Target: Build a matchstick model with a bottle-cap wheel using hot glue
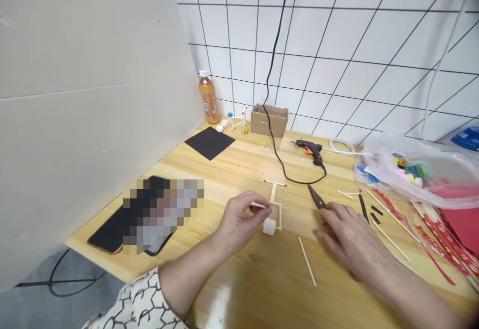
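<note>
My left hand (243, 219) pinches a short wooden stick (258, 205) between thumb and fingers, at the table's middle. Touching or close beside it is a small stick frame (280, 215) with a white cylinder (269, 227) at its near end and a red-tipped crosspiece at its far end. To the right, my right hand (344, 234) is closed over dark-jawed pliers (316, 197), whose tips point away; the handles are mostly hidden under the palm. A loose stick (307, 261) lies between the hands.
A black glue gun (310, 149) with its cable lies behind. Further back stand a cardboard box (269, 120) and a bottle (208, 98). Black paper (210, 143) and a phone (127, 217) are left; sticks, black strips and a plastic bag (411, 169) are right.
</note>
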The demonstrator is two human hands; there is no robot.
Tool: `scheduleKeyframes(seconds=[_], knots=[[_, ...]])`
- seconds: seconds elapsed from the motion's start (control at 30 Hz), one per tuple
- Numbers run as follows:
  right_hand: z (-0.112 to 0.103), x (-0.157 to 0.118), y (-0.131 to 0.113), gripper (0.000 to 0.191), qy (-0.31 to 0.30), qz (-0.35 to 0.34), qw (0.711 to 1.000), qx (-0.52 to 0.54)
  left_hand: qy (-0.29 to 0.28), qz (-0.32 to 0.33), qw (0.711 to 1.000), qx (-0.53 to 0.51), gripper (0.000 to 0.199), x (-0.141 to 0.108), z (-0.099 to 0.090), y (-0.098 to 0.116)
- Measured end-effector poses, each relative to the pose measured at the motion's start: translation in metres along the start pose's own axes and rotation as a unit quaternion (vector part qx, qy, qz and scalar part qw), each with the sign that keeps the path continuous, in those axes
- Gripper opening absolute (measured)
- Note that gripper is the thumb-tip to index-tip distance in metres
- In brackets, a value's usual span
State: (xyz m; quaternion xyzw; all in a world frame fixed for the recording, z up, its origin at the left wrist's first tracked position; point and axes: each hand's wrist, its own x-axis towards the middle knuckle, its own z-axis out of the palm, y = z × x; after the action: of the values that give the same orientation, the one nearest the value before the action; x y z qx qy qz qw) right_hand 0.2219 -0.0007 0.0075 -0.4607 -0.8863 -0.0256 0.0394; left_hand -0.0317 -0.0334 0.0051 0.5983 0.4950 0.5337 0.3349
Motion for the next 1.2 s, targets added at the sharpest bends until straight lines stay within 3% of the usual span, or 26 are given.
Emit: scheduleKeyframes(seconds=[0.27,0.5,0.73,0.87,1.0,1.2], knots=[[0.011,-0.010,0.014,0.032,-0.061,0.028,0.996,0.053,-0.013,-0.022,0.999,0.019,0.007,0.002,-0.002,0.003],[0.007,-0.009,0.028,0.034,-0.078,0.040,0.992,0.093,-0.031,-0.015,0.998,0.045,0.008,0.002,-0.007,0.005],[0.000,-0.009,0.046,0.010,-0.115,0.127,0.981,0.092,-0.054,0.009,0.997,0.059,0.008,0.000,-0.004,0.002],[-0.011,-0.007,0.053,0.020,-0.090,0.125,0.986,0.063,-0.048,-0.002,0.998,0.050,0.008,0.000,-0.004,0.002],[-0.028,0.013,0.058,0.034,-0.030,0.131,0.990,0.049,-0.056,0.001,0.997,0.055,0.008,0.001,-0.005,0.004],[-0.039,0.084,0.064,0.029,-0.085,0.183,0.976,0.079,-0.051,0.003,0.996,0.076,0.008,0.001,-0.006,0.004]])
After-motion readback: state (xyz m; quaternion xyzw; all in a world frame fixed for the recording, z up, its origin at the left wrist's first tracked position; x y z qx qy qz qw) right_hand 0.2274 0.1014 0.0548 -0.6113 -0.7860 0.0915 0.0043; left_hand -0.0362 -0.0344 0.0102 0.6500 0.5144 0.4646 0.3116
